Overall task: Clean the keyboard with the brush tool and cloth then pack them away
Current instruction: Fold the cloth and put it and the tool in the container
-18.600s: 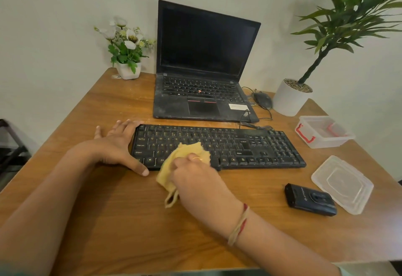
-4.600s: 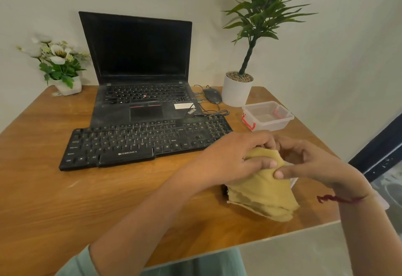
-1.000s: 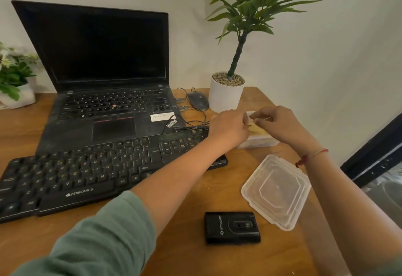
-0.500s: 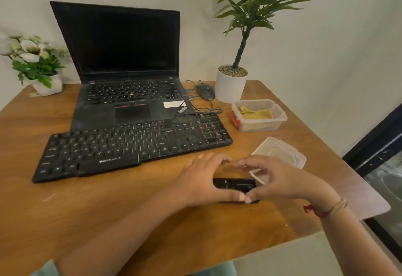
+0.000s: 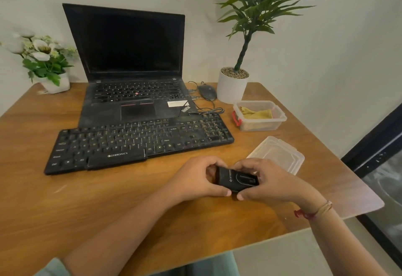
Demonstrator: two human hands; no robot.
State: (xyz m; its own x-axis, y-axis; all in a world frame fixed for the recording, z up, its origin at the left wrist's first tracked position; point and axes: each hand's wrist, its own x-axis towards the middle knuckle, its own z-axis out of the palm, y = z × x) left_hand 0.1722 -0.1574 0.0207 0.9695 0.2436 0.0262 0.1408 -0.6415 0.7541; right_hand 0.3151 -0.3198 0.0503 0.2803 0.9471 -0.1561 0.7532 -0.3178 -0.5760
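Both the left grip (image 5: pixel 193 177) and right grip (image 5: pixel 276 182) pinch the black rectangular brush tool (image 5: pixel 235 179), best carried level into the clear plastic box (image 5: pixel 261 126).

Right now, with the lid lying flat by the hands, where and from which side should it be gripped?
Probably the right rim of the lid, reached from the right by the right hand. It lies flat on the table, so only its edge offers a pinch; its near-left corner is hidden behind that hand, which grips the brush tool with the left hand.
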